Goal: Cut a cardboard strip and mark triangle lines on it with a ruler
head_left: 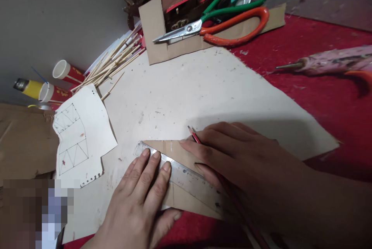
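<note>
Left hand [142, 191] on faintly marked ruler [188, 175]

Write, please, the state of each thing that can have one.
Ruler: flat on cardboard, pressed by left hand.
Pencil: sharpened, held in right hand.
Scissors: closed or nearly.
Paper: drawn on, edges uneven.
Sticks: loosely piled.
Glue gun: lying down; on or off, unclear.

The ruler [192, 174] is laid on the cardboard [181, 195], at the front of the sheet [180, 90]. The drawing [90, 125] is put left. Farther back, scissors [189, 29] are set on cut card [186, 48], between sticks [116, 62], left, and the glue gun [328, 58], right.
</note>
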Available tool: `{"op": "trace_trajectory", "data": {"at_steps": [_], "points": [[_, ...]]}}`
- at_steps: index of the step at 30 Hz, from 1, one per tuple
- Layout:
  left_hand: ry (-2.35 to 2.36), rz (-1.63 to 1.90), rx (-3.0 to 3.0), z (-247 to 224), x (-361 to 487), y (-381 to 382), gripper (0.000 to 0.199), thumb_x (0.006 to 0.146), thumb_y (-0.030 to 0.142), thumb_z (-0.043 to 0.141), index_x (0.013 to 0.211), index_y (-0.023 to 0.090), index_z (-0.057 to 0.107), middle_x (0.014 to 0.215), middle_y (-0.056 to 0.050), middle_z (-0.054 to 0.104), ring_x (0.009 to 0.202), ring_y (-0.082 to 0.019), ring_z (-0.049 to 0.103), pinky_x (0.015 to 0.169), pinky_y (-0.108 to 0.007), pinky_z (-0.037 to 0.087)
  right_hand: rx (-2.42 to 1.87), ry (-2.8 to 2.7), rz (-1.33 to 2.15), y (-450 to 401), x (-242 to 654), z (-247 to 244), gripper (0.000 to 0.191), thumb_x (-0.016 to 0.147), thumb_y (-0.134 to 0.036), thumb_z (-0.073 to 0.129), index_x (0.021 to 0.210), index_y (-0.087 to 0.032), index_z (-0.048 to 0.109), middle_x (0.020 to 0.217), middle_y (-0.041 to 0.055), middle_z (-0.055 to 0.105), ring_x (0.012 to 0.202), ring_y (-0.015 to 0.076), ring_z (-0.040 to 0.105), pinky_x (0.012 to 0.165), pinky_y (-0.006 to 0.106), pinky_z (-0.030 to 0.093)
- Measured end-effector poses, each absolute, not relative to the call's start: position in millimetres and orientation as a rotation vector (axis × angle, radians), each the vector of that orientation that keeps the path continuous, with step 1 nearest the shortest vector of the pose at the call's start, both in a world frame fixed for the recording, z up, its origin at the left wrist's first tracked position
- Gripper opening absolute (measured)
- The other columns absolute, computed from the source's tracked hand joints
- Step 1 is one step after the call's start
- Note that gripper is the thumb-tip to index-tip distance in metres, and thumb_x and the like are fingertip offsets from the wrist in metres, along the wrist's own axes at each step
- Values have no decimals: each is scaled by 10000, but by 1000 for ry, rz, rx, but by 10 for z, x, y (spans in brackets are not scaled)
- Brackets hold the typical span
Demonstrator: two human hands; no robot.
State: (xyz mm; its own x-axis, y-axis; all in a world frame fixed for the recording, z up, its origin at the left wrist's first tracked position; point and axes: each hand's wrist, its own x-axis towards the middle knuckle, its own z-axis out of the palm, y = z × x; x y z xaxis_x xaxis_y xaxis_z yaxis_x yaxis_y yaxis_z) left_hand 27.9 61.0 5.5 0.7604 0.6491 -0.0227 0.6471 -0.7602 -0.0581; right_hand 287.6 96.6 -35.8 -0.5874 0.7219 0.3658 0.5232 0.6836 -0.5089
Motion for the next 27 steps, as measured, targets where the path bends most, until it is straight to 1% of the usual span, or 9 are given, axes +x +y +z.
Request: {"op": "trace_trajectory", "data": {"at_steps": [5,10,14,22,27], "points": [[-1076,56,-2910,72,300,604,644,955,464,586,1439,53,476,1519,-210,473,1490,-357,300,1081,-489,493,-979,-2344,443,959,2866,-368,276,921,-95,534,1185,-172,553,1108,107,673,983,288,564,836,475,455],[-1089,57,-2923,81,310,604,629,966,474,565,1427,54,486,1508,-212,488,1495,-349,296,1089,-483,493,-973,-2350,430,972,2859,-377,297,933,-119,516,1225,-172,533,1118,113,674,984,296,570,824,479,459],[-1098,47,-2934,77,292,611,633,965,486,565,1426,60,489,1507,-214,487,1494,-349,300,1099,-483,485,-979,-2350,409,975,2855,-369,279,937,-109,505,1204,-176,549,1103,120,679,972,295,575,808,471,463],[-1099,53,-2938,72,281,618,663,953,498,582,1440,62,476,1506,-218,481,1494,-350,295,1096,-482,489,-972,-2354,431,965,2854,-358,285,938,-118,518,1215,-166,563,1104,122,679,981,291,577,809,476,479],[-1092,45,-2952,51,264,606,694,945,485,602,1472,64,437,1538,-218,441,1492,-364,297,1100,-501,483,-989,-2340,452,981,2857,-354,289,950,-136,517,1235,-139,569,1089,127,681,966,283,583,810,473,479]]}}
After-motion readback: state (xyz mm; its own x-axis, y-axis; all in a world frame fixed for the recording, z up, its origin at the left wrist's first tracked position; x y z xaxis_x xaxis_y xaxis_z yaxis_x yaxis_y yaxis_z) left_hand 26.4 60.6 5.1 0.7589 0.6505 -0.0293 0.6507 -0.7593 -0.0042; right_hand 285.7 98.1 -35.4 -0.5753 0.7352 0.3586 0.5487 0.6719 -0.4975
